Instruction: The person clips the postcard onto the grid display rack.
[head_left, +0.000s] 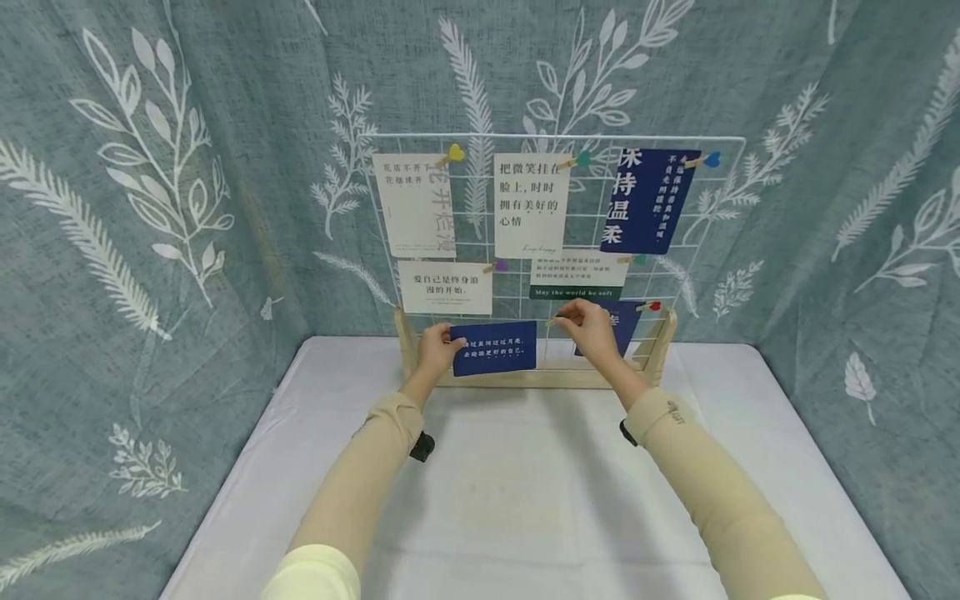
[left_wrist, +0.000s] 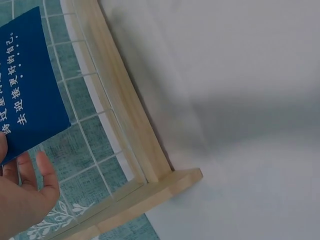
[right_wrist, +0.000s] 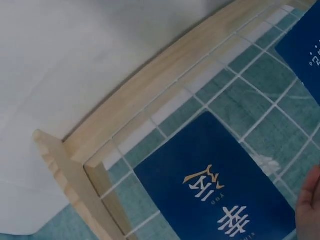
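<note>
My left hand (head_left: pixel 435 352) pinches the left edge of a dark blue card (head_left: pixel 498 346) with white writing, held against the lower left of a white wire grid (head_left: pixel 551 137). In the left wrist view the thumb lies on the front of that card (left_wrist: pixel 35 80), the other fingers behind it. My right hand (head_left: pixel 588 332) is just right of the card, pinching a small wooden clothespin (head_left: pixel 552 321) between thumb and fingertips. Behind this hand hangs another blue card (right_wrist: pixel 215 180), partly hidden in the head view. The right wrist view shows only a bit of the right hand.
Upper cards on the grid are a white card (head_left: pixel 408 204), another white card (head_left: pixel 528 221) and a blue card (head_left: pixel 648 200), each with a heart clothespin. Lower hang a small white card (head_left: pixel 446 289) and a green-edged card (head_left: pixel 573 287). A wooden base (head_left: pixel 517 379) stands on the white table (head_left: pixel 517 492).
</note>
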